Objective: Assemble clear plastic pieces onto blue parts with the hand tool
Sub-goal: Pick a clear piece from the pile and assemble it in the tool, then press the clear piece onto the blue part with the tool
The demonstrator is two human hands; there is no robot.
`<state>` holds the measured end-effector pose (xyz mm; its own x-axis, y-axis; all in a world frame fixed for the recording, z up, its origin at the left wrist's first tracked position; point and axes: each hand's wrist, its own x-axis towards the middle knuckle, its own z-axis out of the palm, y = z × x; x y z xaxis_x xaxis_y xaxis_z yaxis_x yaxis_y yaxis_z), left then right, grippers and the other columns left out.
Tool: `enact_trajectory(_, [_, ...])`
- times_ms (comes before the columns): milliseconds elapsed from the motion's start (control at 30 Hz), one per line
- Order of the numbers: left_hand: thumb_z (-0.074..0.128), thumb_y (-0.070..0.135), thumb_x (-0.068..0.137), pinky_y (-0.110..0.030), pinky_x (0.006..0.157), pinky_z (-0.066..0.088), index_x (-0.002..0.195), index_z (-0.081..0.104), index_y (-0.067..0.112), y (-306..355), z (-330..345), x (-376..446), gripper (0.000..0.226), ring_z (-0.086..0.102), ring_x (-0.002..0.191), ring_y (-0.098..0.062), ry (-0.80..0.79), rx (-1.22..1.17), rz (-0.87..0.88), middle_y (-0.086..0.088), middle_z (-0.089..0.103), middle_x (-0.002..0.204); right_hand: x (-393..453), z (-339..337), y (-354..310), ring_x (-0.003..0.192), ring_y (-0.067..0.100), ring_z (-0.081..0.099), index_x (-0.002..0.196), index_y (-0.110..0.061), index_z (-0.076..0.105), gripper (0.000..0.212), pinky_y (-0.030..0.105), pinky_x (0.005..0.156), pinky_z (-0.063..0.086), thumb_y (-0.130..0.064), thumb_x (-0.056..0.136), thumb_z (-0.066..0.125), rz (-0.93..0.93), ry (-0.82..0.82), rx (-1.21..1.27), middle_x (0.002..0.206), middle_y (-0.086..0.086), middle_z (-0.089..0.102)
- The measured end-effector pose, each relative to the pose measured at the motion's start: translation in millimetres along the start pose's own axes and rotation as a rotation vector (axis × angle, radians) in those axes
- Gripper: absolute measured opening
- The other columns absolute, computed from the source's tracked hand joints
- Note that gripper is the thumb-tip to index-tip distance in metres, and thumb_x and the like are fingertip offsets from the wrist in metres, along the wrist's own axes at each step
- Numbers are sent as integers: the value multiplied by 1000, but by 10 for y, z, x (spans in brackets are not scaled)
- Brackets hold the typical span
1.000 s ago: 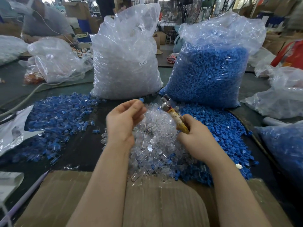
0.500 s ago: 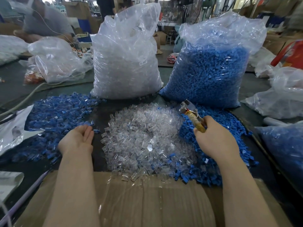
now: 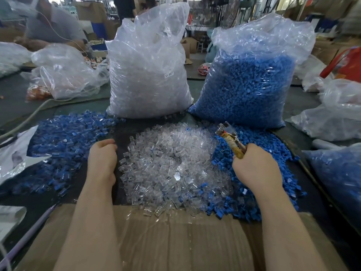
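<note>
my right hand (image 3: 256,169) grips the hand tool (image 3: 231,140) just right of the clear pile (image 3: 172,165); my left hand (image 3: 101,161), fingers curled, sits just left of it; i cannot tell whether it holds anything

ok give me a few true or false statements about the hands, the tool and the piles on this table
1. The right hand grips the yellow-handled metal hand tool. True.
2. The loose pile of clear plastic pieces lies between the two hands. True.
3. The left hand holds the tool. False: it lies with curled fingers at the clear pile's left edge, away from the tool.
4. The tall bag of blue plastic parts stands left of the tall bag of clear pieces. False: it stands to the right.
</note>
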<state>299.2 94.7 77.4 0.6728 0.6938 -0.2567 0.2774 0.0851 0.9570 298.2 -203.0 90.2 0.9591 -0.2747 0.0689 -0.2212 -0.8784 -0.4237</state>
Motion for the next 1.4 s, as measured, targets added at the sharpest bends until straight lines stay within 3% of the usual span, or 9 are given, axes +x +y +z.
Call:
enact_trajectory(100, [50,9,95,-42,97,48,144,45,19,-54,-2,46,50,57,107,-24,46,82,91,-4,53,132,-7,-2,-6,62,21,50,92,-14,50,16,30,49,32,-29,92,56,19,12,-22,75,4,53])
enact_trajectory(200, [53,18,96,-45,98,48,132,56,25,-74,-4,-1,37,60,103,-26,64,289,264,1,59,124,-21,-4,-6,60,20,48,95,-12,49,17,29,46,29,-27,92,56,36,27,-59,74,5,52])
enact_trajectory(300, [57,30,95,-54,104,43,117,65,33,-27,75,-84,24,60,111,-27,-83,514,371,1,66,118,-28,3,-13,59,20,47,95,-11,48,15,29,46,28,-23,91,56,47,23,-90,78,7,52])
enact_trajectory(500, [56,47,95,-51,110,34,140,50,29,-36,345,-296,49,39,133,-36,-336,983,489,-8,44,147,-41,49,-22,70,28,52,97,-12,50,18,32,56,36,-26,90,59,18,9,-158,96,12,56])
enact_trajectory(700, [63,30,93,-38,89,51,102,68,30,-14,394,-368,11,60,97,-16,-354,884,614,3,62,112,-41,56,-24,69,27,50,97,-13,51,17,32,56,37,-26,90,60,27,34,-162,93,10,55])
enact_trajectory(800, [64,29,93,-27,73,45,93,67,33,-23,428,-389,5,56,80,-3,-387,875,607,9,64,99,-45,69,-34,65,24,47,96,-13,51,16,32,56,36,-25,90,60,29,42,-148,92,9,55])
enact_trajectory(1133, [60,39,96,-30,70,51,95,68,28,-24,456,-412,13,58,72,-4,-360,956,625,14,61,78,-30,56,-28,56,17,42,89,-12,51,13,29,47,27,-21,91,60,-4,130,-14,71,4,48])
enact_trajectory(1300, [62,34,93,-16,52,41,89,61,31,25,507,-523,5,58,68,0,-319,627,634,14,62,80,23,69,-40,62,14,43,91,-17,53,13,32,54,32,-26,92,62,-14,119,201,74,-2,50])
enact_trajectory(1400, [69,23,87,-20,60,48,86,61,28,65,571,-613,9,64,76,-5,-357,363,578,10,67,83,33,77,-52,73,21,54,96,-22,59,7,38,68,46,-27,93,60,-54,111,377,82,-3,59])
